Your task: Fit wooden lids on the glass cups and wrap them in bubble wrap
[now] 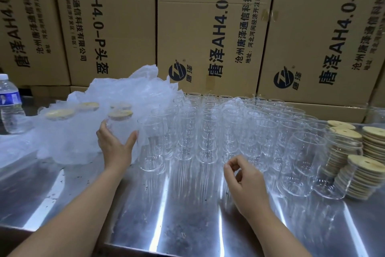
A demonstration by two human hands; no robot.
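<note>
My left hand [115, 144] grips a wrapped glass cup [119, 125] with a wooden lid [120, 113] on top, at the edge of a pile of bubble-wrapped lidded cups [68, 127]. My right hand [242, 181] hovers over the steel table with its fingers loosely curled and nothing in it, just in front of several rows of bare glass cups [210, 127]. Stacks of round wooden lids [373, 142] stand at the far right, partly behind glass.
The steel table [187, 215] reaches to the near edge. A water bottle [10, 104] stands at the far left. Large cardboard boxes [208, 27] form a wall behind the table. A loose bubble wrap sheet [133, 88] rises behind the wrapped cups.
</note>
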